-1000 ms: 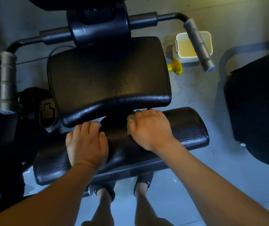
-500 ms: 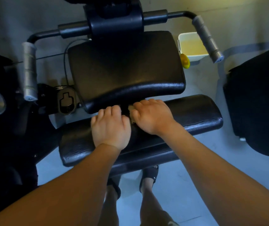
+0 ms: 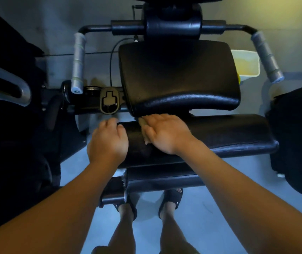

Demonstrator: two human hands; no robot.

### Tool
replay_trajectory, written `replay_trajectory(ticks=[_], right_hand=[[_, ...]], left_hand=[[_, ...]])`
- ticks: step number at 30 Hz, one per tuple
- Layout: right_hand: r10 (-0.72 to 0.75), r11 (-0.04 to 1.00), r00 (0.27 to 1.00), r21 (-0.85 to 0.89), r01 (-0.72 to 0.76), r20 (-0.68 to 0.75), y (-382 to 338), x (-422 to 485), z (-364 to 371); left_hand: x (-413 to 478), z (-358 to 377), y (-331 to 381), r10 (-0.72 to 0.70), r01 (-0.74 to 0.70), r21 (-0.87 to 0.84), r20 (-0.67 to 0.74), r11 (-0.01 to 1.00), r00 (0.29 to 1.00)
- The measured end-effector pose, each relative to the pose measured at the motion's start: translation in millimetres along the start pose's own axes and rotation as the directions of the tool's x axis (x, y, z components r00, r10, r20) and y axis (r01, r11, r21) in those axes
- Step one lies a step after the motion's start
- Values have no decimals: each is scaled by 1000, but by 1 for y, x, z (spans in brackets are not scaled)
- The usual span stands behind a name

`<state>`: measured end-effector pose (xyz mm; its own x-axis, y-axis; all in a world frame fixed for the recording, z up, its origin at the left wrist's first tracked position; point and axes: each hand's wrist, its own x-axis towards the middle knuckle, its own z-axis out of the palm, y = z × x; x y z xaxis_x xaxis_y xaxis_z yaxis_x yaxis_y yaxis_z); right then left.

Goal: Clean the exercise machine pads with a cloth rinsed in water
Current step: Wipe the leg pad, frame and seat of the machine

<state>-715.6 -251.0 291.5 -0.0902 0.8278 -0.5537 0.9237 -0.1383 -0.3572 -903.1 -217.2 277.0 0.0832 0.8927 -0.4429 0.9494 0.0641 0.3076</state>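
1. Change: over the last second both hands have worked along the lower pad (image 3: 219, 132) toward its left end. The left hand (image 3: 108, 142) now sits at that end, and the right hand (image 3: 164, 133) is just beside it.
2. The right fingers (image 3: 155, 119) are straight and together, pressing flat on the cloth (image 3: 142, 122). The cloth lies under the palm on the pad, with only a pale sliver showing past the fingertips.
3. The left fingers (image 3: 112, 123) are bent at the pad's far corner and blurred. I cannot tell whether they grip or merely rest.
4. Judgement: the wiping stroke is reaching the pad's left edge. The upper pad (image 3: 179, 76), just beyond the right fingertips, probably comes next, after a rinse.
5. Surface: glossy black vinyl with a fine grain. A damp cloth should slide easily on it.
6. Room: a tub (image 3: 247, 73) of yellowish water stands well beyond and right of the right fingers, partly hidden behind the upper pad. Grey handles flank the pad, and the pale floor (image 3: 219, 217) lies below.
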Motion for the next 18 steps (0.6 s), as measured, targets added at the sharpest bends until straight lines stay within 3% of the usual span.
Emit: replay_trajectory(ticks=[4,9,11,14,18], right_hand=[[-106,994,992,-45,103,-65,4,-25,10],[178,965,974,-166,-201,-141,52,-38,11],[226,944,963,-212,-253,-147,44,-25,14],[210,959,966,-162,-233,-148,13,1,11],[80,987,994,-133,-90,-77,-24,22,6]], left_hand=[[-1,5,0,-53,47,-128,-47,991,997],[0,4,-1,-35,28,-113,-60,993,998],[1,8,-2,-20,10,-127,-78,992,997],[4,11,-6,-7,-5,-140,-84,990,996],[8,14,-7,25,-39,-139,-104,990,994]])
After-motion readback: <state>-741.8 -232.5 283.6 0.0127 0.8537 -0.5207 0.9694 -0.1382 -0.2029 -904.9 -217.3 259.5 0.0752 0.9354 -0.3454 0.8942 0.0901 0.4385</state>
